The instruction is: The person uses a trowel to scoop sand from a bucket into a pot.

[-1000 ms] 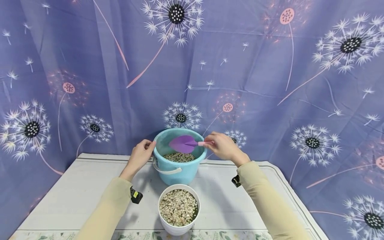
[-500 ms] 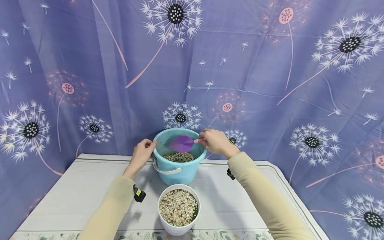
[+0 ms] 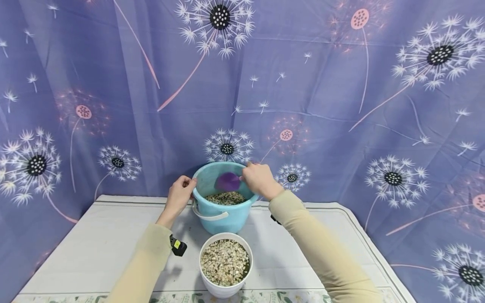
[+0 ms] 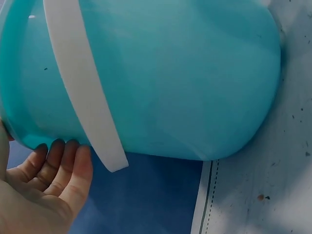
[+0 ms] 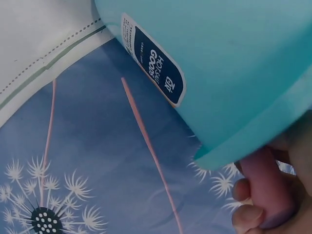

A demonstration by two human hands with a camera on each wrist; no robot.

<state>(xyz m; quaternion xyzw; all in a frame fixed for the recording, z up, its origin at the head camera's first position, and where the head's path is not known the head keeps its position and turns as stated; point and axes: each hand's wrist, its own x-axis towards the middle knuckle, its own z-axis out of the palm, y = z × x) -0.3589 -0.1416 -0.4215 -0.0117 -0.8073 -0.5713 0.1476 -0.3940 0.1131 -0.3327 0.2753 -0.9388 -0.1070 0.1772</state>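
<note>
A light blue bucket (image 3: 223, 219) stands against the curtain, with grainy gravel (image 3: 226, 198) low inside. At its left rim my left hand (image 3: 177, 198) grips the edge, thumb at the lip; in the left wrist view the fingers (image 4: 66, 170) bend against the outer wall. My right hand (image 3: 259, 178), over the right rim, holds a trowel by its pink handle (image 5: 267, 187). The trowel's purple blade (image 3: 227, 182) hangs inside the bucket, above the gravel. In front sits a white pot (image 3: 222, 290), filled near the top with pale gravel (image 3: 226, 261).
The bucket's white carry handle (image 3: 210, 217) hangs down its front left side. A white cloth (image 3: 113, 244) covers the table. Behind it hangs a purple dandelion-print curtain (image 3: 166, 126). A label (image 5: 156, 63) is on the bucket's outer side.
My right hand has moved left over the bucket's rim, and the trowel blade has turned, showing less of its face. The left hand keeps its hold on the rim.
</note>
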